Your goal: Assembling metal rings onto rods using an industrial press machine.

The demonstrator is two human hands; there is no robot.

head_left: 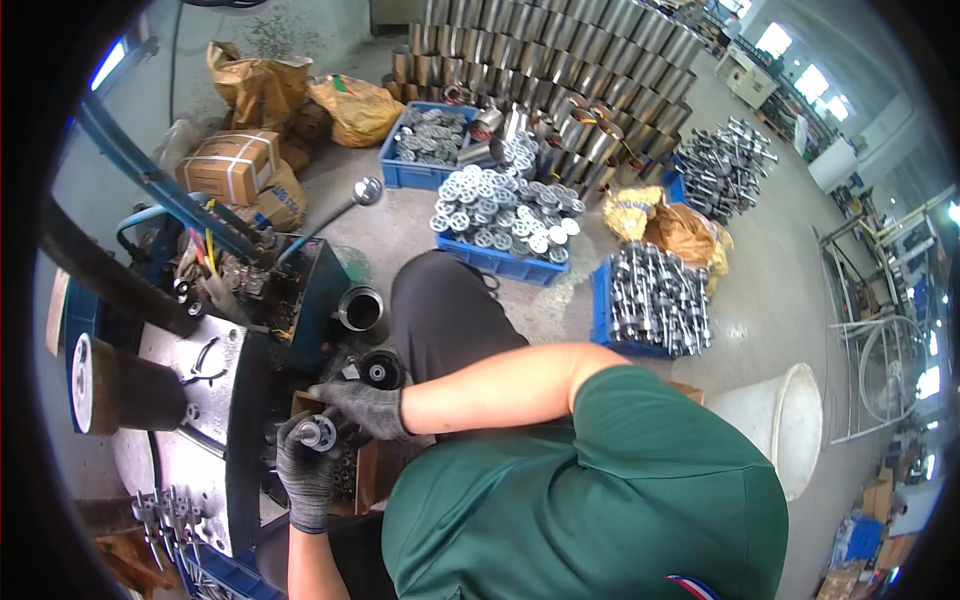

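Both hands wear dark grey knitted gloves. My left hand (304, 475) is wrapped round a metal part with a round, spoked end (318, 433), held upright near the press table's edge. My right hand (365, 406) is closed just behind it, its fingers reaching over to the left; what they grip is hidden. Below the hands stands a cardboard box (372, 475) with small round metal pieces in it. Beyond my right hand lie a dark round part with a bearing-like centre (380, 371) and an open metal cylinder (362, 310).
At left is a press with a steel table (225, 440), a thick ram (125, 385) and a ball-ended lever (366, 190). Ahead are a blue crate heaped with spoked discs (500, 210), a crate of shafts (655, 300) and stacked metal cylinders (560, 60). A white bucket (795, 430) stands at right.
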